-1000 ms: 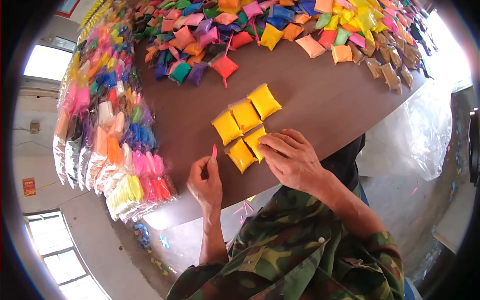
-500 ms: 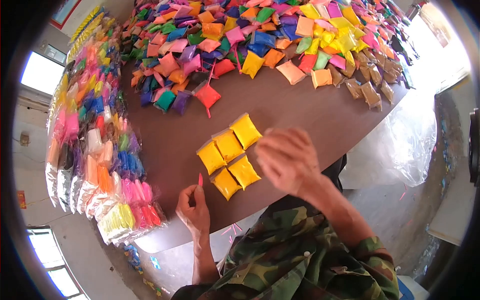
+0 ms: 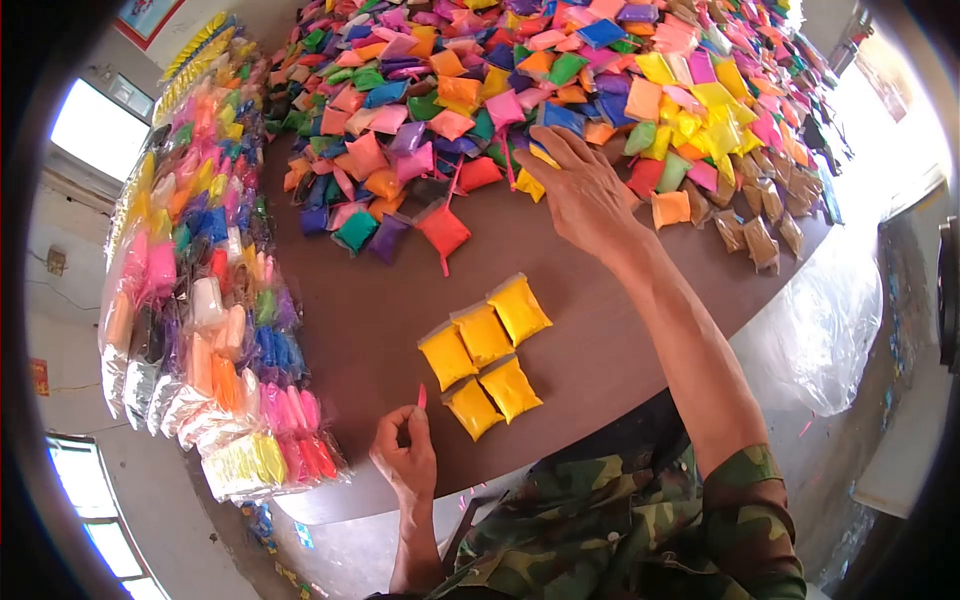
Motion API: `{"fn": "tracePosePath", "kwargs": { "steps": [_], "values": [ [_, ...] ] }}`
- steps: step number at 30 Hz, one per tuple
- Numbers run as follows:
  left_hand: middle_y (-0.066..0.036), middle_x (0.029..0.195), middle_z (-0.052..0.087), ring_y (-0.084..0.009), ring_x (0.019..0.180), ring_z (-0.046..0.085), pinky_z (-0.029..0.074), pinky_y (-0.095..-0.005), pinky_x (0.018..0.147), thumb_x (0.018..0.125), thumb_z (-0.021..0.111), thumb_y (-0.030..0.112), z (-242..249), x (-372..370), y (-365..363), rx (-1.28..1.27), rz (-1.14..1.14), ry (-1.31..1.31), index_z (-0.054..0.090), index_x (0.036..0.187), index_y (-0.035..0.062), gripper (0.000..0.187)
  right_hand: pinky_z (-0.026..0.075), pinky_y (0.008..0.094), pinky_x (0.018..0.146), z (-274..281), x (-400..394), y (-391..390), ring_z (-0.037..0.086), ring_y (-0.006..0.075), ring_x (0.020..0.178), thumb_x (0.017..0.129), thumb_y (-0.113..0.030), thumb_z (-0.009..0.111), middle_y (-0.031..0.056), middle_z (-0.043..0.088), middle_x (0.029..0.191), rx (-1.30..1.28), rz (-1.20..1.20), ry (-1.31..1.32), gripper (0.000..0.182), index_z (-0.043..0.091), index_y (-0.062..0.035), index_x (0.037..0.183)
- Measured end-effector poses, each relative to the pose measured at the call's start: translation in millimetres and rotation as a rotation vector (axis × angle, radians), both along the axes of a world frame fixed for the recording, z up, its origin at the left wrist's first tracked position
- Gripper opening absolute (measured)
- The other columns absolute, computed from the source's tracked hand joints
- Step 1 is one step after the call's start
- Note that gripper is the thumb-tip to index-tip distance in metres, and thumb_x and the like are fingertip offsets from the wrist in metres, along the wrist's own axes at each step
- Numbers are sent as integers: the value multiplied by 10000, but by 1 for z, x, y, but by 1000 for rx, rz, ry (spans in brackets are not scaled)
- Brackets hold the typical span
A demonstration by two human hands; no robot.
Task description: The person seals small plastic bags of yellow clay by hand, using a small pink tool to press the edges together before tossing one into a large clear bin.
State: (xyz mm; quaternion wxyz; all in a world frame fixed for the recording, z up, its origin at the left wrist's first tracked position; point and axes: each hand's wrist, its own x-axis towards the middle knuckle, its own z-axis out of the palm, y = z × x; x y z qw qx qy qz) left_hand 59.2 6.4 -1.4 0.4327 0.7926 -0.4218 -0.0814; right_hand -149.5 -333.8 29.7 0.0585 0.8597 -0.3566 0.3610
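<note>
Several yellow packets (image 3: 482, 336) lie in two joined rows on the brown table (image 3: 350, 310). My left hand (image 3: 405, 452), thumb and finger pinched, holds a small pink strip (image 3: 422, 396) upright near the table's front edge, left of these packets. My right hand (image 3: 575, 190) reaches over the near edge of the heap of coloured packets (image 3: 400, 110), at a yellow packet (image 3: 530, 184) partly covered by its fingers. Those fingers are extended, and no held thing shows in them.
Clear bags of coloured packets (image 3: 215, 290) are stacked along the table's left side. Brown packets (image 3: 765, 215) lie at the heap's right end. A clear plastic sheet (image 3: 820, 310) hangs beyond the right edge. A red packet (image 3: 443, 231) lies before the heap.
My right hand has moved from beside the yellow packets up to the heap, and its fingers have stretched out. My left hand still pinches the pink strip. The view has shifted slightly.
</note>
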Motion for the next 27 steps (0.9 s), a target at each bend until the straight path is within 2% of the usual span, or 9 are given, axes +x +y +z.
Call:
{"fn": "tracePosePath", "kwargs": {
  "steps": [4,7,10,13,16,19,23,24,27],
  "values": [
    [-96,830,740,-155,726,681,540,-317,673,976,746,133,1,2,1,26,25,45,744,990,-10,144,466,473,1007,-8,7,-11,546,325,1313,786,58,687,102,626,1315,31,39,75,426,747,-89,1182],
    [-98,832,741,-158,722,681,540,-318,670,976,747,131,0,2,1,26,29,43,746,994,-6,138,475,460,953,-2,2,2,557,312,1268,776,54,702,95,631,1254,217,-4,113,324,740,-79,1070],
    [-102,841,742,-168,712,682,540,-322,662,973,752,126,2,-1,1,29,31,20,747,998,-2,131,500,479,855,-2,-13,32,624,334,1103,812,30,714,95,653,1102,185,19,-74,268,705,-79,1057],
    [-113,859,743,-193,701,689,545,-336,650,962,760,100,-4,-2,0,-18,21,-68,745,1005,1,109,547,420,810,-1,-29,73,690,295,972,874,-10,725,100,692,1042,604,-47,-306,256,671,-51,1121],
    [-124,868,732,-230,696,696,551,-360,644,944,768,67,0,-8,0,-30,-30,-211,745,1010,12,89,575,333,802,0,-50,121,721,207,921,924,-27,738,100,726,1041,994,75,-784,308,643,-9,1217],
    [-128,863,713,-268,697,697,550,-376,636,921,775,42,10,-19,6,21,-89,-297,746,1003,25,89,562,260,856,2,-77,162,705,131,1004,941,-24,745,101,732,1124,1303,158,-984,343,637,41,1260],
    [-132,880,697,-290,699,689,537,-375,613,896,785,35,8,-10,23,62,-187,-420,746,987,32,99,608,295,881,-11,-93,201,703,128,984,936,7,766,75,724,1103,1393,294,-1250,329,671,19,1251],
    [-134,889,695,-293,701,687,533,-373,609,890,788,34,10,-9,26,77,-213,-457,745,983,31,103,611,313,913,-11,-95,208,718,146,999,946,3,768,96,744,1110,1384,312,-1266,309,676,34,1239],
    [-116,928,711,-232,725,683,559,-350,663,913,778,56,29,-18,28,34,-216,-572,744,980,19,84,612,305,907,-14,-98,222,726,149,986,943,10,767,99,745,1105,1380,354,-1309,291,683,41,1221]
  ]
}}
